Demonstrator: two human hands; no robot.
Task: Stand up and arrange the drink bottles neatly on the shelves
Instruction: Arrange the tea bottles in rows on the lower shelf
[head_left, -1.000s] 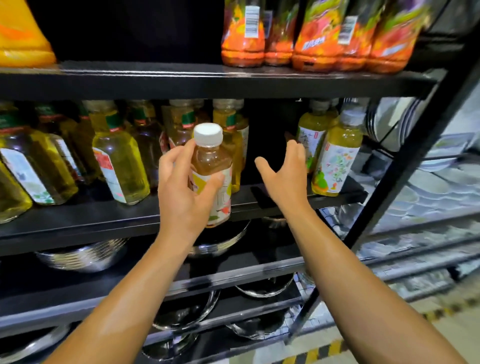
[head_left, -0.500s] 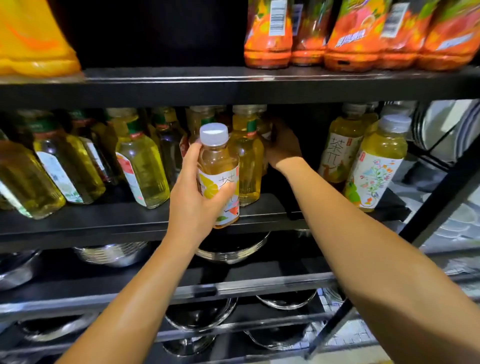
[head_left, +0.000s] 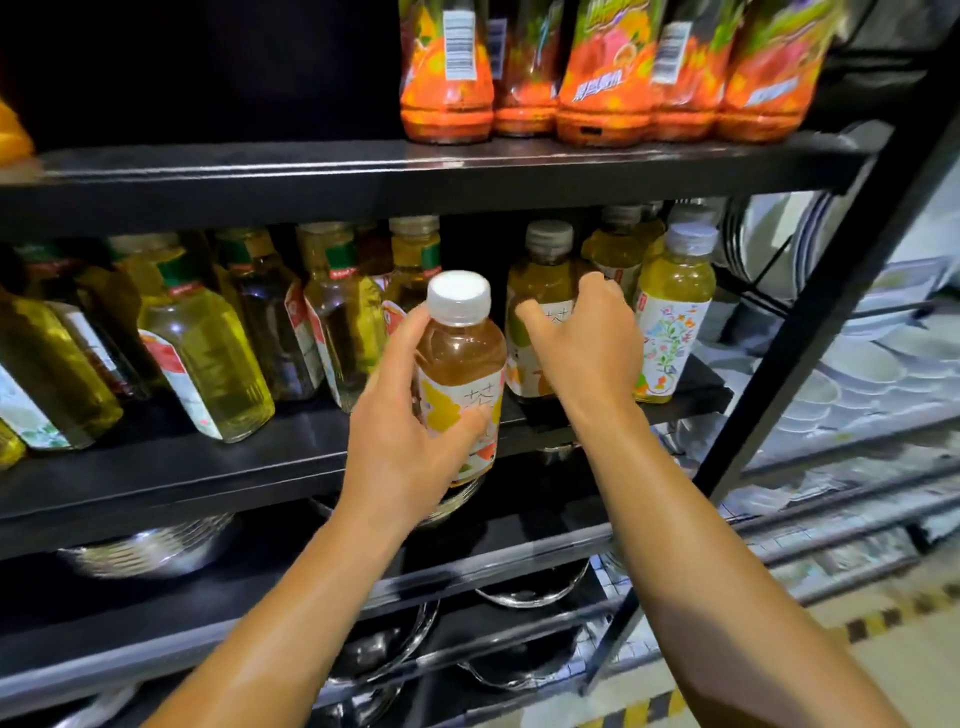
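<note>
The left hand (head_left: 410, 447) is closed around the lower body of a white-capped tea bottle (head_left: 460, 358), thumb across the label, and the bottle is held upright in front of the edge of the middle shelf (head_left: 208, 467). The right hand (head_left: 587, 343) is wrapped around a second tea bottle (head_left: 543, 280), which stands upright on that shelf, its base hidden behind the held bottle.

Just right of the gripped shelf bottle, a floral-label bottle (head_left: 672, 312) stands upright, with further bottles behind it. To the left, a row of yellow drink bottles (head_left: 208, 343) is crowded along the shelf. Orange bottles (head_left: 602, 78) are lined up on the upper shelf (head_left: 363, 171). Metal bowls (head_left: 150, 545) are stored below.
</note>
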